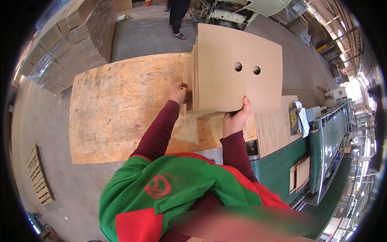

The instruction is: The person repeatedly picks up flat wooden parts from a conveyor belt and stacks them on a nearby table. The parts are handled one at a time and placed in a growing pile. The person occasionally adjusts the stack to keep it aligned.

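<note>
A stack of brown cardboard sheets (217, 52) is held tilted up over the wooden table; its front sheet has two round holes side by side. My right hand (237, 117) grips the stack's lower edge, thumb on the front face and fingers hidden behind. At the stack's left side, my left hand (177, 93) is closed, its curled fingers against the edges of the rear sheets. How far those fingers reach round the cardboard is hidden.
Under the stack lies a worn wooden tabletop (117, 109). More cardboard sheets (274, 129) lie at right, beside a green machine (322, 153). Wrapped cartons (76, 44) stand far left, a pallet (39, 175) lies on the floor, and a person (178, 16) stands beyond the table.
</note>
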